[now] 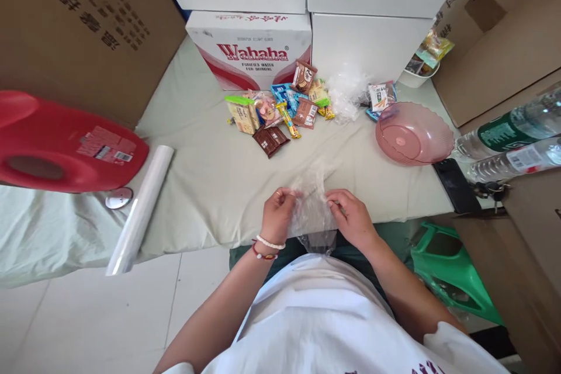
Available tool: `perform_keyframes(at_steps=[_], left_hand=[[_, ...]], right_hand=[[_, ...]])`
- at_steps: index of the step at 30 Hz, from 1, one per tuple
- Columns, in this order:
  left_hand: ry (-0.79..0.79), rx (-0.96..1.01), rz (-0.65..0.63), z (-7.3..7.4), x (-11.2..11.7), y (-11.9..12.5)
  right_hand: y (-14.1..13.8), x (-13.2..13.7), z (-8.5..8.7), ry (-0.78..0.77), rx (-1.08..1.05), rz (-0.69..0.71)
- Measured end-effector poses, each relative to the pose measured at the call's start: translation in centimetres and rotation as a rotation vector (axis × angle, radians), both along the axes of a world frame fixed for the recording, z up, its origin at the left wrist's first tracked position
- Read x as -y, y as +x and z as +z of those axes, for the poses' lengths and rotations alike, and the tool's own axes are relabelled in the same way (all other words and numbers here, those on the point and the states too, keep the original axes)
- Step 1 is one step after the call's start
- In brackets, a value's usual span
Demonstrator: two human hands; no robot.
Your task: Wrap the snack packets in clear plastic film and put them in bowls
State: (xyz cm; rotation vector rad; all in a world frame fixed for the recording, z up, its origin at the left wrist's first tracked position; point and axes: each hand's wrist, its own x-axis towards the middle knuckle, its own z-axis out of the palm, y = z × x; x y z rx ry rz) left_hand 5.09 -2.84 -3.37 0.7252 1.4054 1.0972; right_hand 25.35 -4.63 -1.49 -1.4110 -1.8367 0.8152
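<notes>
Head view: pinching a thin clear plastic bag (313, 204) at lower centre of the frame, across the near edge of the draped surface (205, 187). Grasping one side of it between thumb and fingertips of the left hand (279, 207), and the other side likewise with the right hand (348, 213). Held from both sides, probably to stop such limp film folding in on itself; gripped only by the fingertips, perhaps because of its thinness. Drooping partly over the lap, seemingly for lack of any stiffness.

Facing a loose pile of wrapped snacks just above centre, with a dark brown packet (272, 141) nearest and a slim yellow packet (289, 121) beside it, apparently gathered within easy reach. Backed by a Wahaha water carton (258, 58), perhaps serving as a stop for the pile. Right of the pile, crumpled clear plastic (348, 96), bunched out of the working space. Farther right, a pink scalloped bowl (388, 140), seemingly set aside to leave room at centre. Near the right edge, water bottles (504, 134) lying on their sides beside a black phone (457, 186). At left, a roll of clear film (140, 210), laid slantwise near a red plastic jug (65, 152).
</notes>
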Motion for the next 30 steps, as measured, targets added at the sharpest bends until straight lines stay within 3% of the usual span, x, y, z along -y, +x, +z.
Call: perform_keyframes(at_steps=[4,8,12,15,17,19,22,24,26,30], left_hand=[[-0.157,0.261,0.132,0.6,0.3,-2.2],[-0.156,0.311,0.076,0.9,1.0,-2.5],[-0.152,0.241,0.066,0.6,1.9,-3.3],[-0.010,-0.086,0.267,1.5,2.9,-4.7],[0.212,-0.365,0.347,3.0,3.5,-5.2],[0.470,-0.572,0.212,4.7,3.5,-4.5],[0.708,-0.755,-0.233,6.0,1.8,-2.4],[0.689,-0.906,-0.417,5.3,-0.2,-1.4],[0.551,-1.059,-0.514,3.8,-1.9,-1.4],[0.414,-1.158,-0.609,1.0,-2.8,-4.3]], right_hand=[[2.1,0.0,-1.4,-0.313,-0.230,-0.168],[1.6,-2.0,-1.9,-0.540,-0.465,-0.222],[-0.2,-4.9,-2.0,-0.452,-0.189,-0.201],[-1.3,-6.2,-1.9,-0.298,0.025,-0.197],[-2.1,-6.4,-1.8,-0.220,0.131,-0.190],[-3.2,-6.3,-1.6,-0.173,0.206,-0.148],[-4.6,-6.1,-1.1,-0.138,0.242,-0.029],[-4.9,-6.3,-0.9,-0.128,0.240,0.009],[-4.5,-6.7,-1.0,-0.134,0.242,-0.025],[-1.8,-7.7,-2.0,-0.185,0.241,-0.140]])
